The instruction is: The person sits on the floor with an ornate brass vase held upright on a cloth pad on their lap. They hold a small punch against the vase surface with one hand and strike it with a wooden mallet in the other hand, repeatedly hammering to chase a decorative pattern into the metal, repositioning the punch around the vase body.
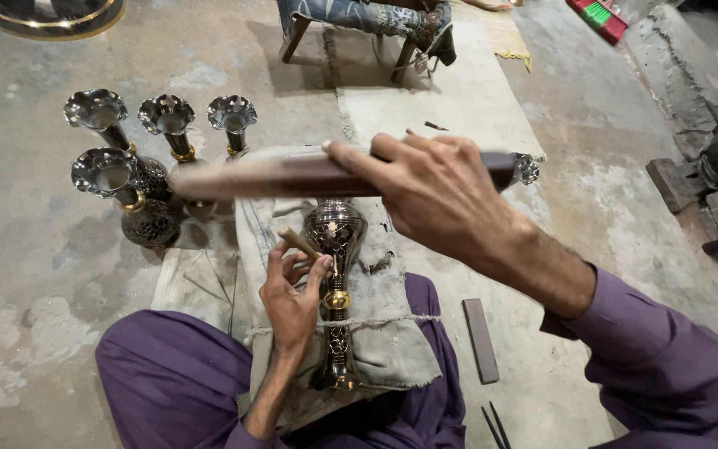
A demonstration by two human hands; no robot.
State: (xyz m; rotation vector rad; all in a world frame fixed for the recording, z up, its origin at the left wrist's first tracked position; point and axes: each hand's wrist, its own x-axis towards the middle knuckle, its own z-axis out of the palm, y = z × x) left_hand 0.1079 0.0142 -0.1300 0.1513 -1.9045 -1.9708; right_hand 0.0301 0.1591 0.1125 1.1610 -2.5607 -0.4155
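Bare concrete floor (35,274) spreads around a seated person in purple clothes. Across the lap lies a grey cloth (384,333) bearing a dark engraved metal vase (336,283) on its side, its gold band near the middle. The left hand (292,299) rests against the vase, fingers pinching a short wooden-handled chisel (299,243) angled at the vase's body. The right hand (434,191) is raised above, fingers wrapped tight around a blurred wooden mallet (292,176). Four finished vases (139,158) stand upright at far left. A flat dark stone (481,341) lies on the floor at near right, and a stool (367,21) stands far off.
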